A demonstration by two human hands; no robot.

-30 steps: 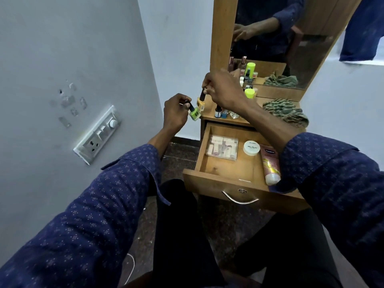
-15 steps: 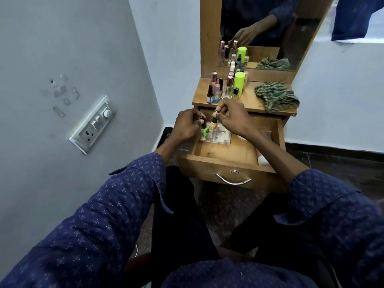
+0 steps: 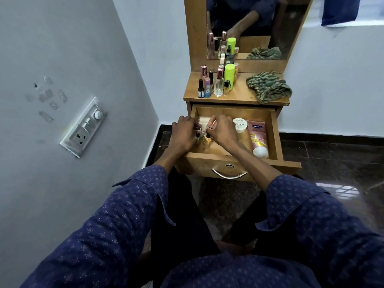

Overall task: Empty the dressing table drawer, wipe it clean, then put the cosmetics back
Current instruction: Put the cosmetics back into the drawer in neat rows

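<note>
Drawer (image 3: 232,161) pulled fully out. Inside, at 3 o'clock: a white jar (image 3: 240,125) and, just beside it, a pink lotion tube (image 3: 257,139) lying flat along the right wall. At 10 o'clock, a clear flat case (image 3: 204,121), partly hidden by the hands.

Left hand (image 3: 184,135): fingers curled down around a small green bottle (image 3: 198,139) — only a sliver of it shows, held low over the drawer floor at 9 o'clock. Right hand (image 3: 222,132): fingers pinching the dark cap of a yellow nail polish bottle (image 3: 207,139), which stands upright on or just above the floor, touching or nearly touching the green one. Cannot tell whether either bottle has been let go.

Counter (image 3: 239,94) above carries a cluster of bottles (image 3: 217,82) at 11 o'clock — perfume, droppers, a lime-capped can. Striped cloth (image 3: 268,87) lies crumpled at 1 o'clock.

Judgement on progress: the cloth set aside and the bare wood showing in the drawer suggest that emptying and wiping are done; refilling is under way. Four or five things are in or going in. Roughly ten bottles remain on the counter, so the put-back stage looks under half complete. Drawer not yet closed.
</note>
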